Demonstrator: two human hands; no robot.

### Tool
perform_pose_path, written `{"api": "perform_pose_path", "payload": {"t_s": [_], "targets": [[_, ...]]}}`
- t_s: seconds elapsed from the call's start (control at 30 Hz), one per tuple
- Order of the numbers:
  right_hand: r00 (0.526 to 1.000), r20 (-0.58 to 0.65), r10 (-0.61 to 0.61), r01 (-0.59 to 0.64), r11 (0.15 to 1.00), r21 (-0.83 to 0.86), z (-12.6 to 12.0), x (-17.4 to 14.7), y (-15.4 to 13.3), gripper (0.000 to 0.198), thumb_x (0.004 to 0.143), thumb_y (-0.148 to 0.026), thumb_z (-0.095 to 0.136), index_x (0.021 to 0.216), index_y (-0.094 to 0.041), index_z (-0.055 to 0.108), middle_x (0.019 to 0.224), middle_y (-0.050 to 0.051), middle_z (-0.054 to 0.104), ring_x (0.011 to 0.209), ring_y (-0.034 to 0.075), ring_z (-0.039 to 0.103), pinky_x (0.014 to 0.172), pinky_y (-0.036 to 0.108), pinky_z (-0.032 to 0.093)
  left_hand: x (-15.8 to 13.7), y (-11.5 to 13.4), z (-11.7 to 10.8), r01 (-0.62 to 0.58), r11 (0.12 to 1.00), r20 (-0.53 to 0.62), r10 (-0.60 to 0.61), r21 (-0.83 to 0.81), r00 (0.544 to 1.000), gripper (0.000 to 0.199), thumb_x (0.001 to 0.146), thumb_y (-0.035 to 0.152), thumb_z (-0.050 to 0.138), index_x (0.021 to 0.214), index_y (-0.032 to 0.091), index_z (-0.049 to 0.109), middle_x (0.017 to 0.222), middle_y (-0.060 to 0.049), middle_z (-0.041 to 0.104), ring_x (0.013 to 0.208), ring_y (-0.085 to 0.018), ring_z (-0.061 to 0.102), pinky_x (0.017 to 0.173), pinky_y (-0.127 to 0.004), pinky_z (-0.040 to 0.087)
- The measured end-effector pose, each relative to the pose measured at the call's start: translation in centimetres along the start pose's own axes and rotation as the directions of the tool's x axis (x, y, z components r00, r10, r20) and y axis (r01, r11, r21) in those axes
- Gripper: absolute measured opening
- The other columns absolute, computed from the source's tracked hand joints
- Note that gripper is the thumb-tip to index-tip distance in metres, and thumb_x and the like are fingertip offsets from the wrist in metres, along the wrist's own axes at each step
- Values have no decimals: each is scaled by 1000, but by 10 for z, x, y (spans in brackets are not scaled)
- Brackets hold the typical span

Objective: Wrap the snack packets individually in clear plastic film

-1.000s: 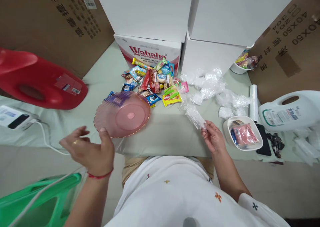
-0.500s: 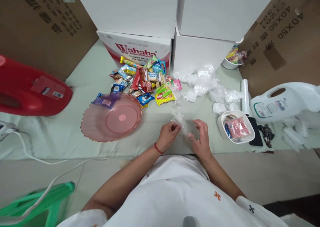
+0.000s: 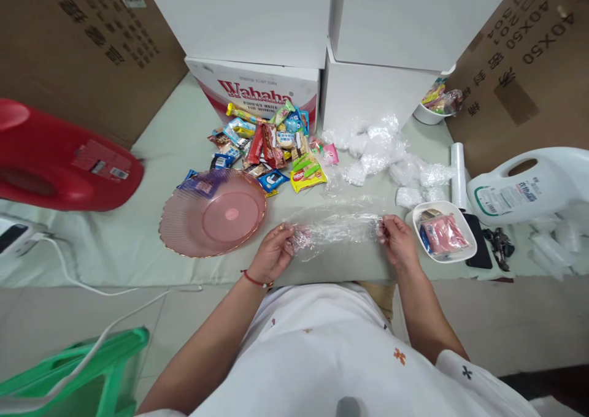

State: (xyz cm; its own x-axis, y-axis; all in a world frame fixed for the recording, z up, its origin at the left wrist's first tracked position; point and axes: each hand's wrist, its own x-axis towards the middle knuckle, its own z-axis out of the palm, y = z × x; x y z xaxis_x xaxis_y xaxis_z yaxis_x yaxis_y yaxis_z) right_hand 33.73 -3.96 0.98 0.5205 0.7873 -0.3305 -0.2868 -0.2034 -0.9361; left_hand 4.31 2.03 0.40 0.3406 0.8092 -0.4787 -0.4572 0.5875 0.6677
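Observation:
A clear plastic bag (image 3: 338, 228), thin and crinkled, is stretched sideways between my two hands just above the cloth. My left hand (image 3: 273, 251) pinches its left end, where some pink shows through the film. At the other end, my right hand (image 3: 399, 239) grips the gathered plastic in closed fingers. Left of my left hand stands a pink ribbed bowl (image 3: 216, 214) with a gold rim. Close to my right hand is a white square bowl (image 3: 447, 259) holding a pink packet (image 3: 442, 233) and other small packets.
Wrapped snacks (image 3: 271, 147) lie heaped before the Wahaha carton (image 3: 257, 86). Crumpled clear plastic (image 3: 377, 150) lies behind my hands. To the right are a white roll (image 3: 458, 175), a white jug (image 3: 529, 184), a black phone (image 3: 477, 242) and keys (image 3: 500, 248). A red jug (image 3: 69, 159) stands left.
My hands have moved apart, left hand leftward and right hand rightward. The bunched plastic is now drawn out long between them, and my right fingers have closed on its end.

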Motion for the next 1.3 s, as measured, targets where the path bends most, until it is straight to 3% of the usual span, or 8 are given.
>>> {"api": "perform_pose_path", "payload": {"t_s": [0.23, 0.33, 0.4, 0.53, 0.77, 0.93, 1.07, 1.3], "targets": [[954, -1, -301, 256, 813, -523, -21, 1, 0, 38, 84, -58, 68, 85, -20, 63, 85, 6, 62, 68, 17, 55, 54, 29, 46, 4, -7, 3, 3, 1000, -40, -3, 12, 999, 44, 66, 36, 92, 84, 19, 56, 75, 4, 67, 67, -13, 70, 63, -26, 60], [711, 245, -659, 597, 384, -704, -11, -18, -4, 33, 91, -48, 67, 108, -20, 66, 115, 14, 63, 99, 27, 60, 84, 44, 53, 6, -11, 8, 9, 995, -63, -3, 102, 998, 51, 61, 46, 94, 81, 19, 55, 71, 5, 65, 65, -12, 68, 63, -26, 60], [537, 551, -639, 790, 150, -595, 7, -30, -2, 36, 91, -42, 71, 121, -23, 65, 128, 14, 62, 119, 30, 55, 102, 50, 46, 6, -13, 12, 6, 991, -47, 1, 137, 999, 54, 59, 50, 94, 80, 19, 55, 69, 5, 64, 64, -11, 67, 61, -24, 58], [331, 822, -464, 936, 49, -349, 48, -35, 13, 15, 98, -28, 64, 110, -25, 72, 114, 8, 71, 117, 27, 54, 101, 45, 44, 3, -12, 17, -10, 988, -41, 17, 156, 999, 56, 60, 58, 92, 79, 18, 57, 70, 4, 65, 64, -11, 65, 63, -24, 58], [460, 767, -446, 886, 279, -369, 72, -31, 16, 20, 102, -28, 56, 97, -22, 74, 84, 7, 69, 92, 23, 58, 83, 39, 47, -10, -10, 17, 100, 939, -32, -95, 329, 995, 61, 60, 70, 86, 74, 15, 63, 72, -1, 66, 62, -12, 63, 52, -22, 48], [729, 641, -242, 538, 781, -317, 55, -29, -8, 27, 100, -46, 58, 90, -23, 67, 73, 1, 64, 66, 16, 59, 65, 30, 49, -16, -4, 10, 99, 941, 122, -146, 325, 982, 60, 65, 67, 85, 65, 16, 53, 61, 3, 57, 50, -5, 47, 45, -17, 32], [854, 490, -175, 351, 890, -292, 35, -21, -31, 32, 99, -54, 57, 92, -23, 61, 61, -4, 56, 52, 14, 51, 53, 27, 44, -16, 2, 4, 126, 945, 141, -175, 302, 974, 65, 61, 72, 85, 66, 16, 51, 58, 5, 50, 45, -3, 39, 40, -17, 18], [460, 783, -419, 848, 469, -247, 56, -41, -30, 27, 91, -49, 71, 103, -24, 70, 108, 8, 71, 107, 26, 59, 99, 46, 47, -4, -6, 18, 104, 936, 144, -161, 337, 976, 68, 62, 76, 82, 63, 16, 50, 55, 5, 49, 43, -3, 38, 39, -18, 16]]}}
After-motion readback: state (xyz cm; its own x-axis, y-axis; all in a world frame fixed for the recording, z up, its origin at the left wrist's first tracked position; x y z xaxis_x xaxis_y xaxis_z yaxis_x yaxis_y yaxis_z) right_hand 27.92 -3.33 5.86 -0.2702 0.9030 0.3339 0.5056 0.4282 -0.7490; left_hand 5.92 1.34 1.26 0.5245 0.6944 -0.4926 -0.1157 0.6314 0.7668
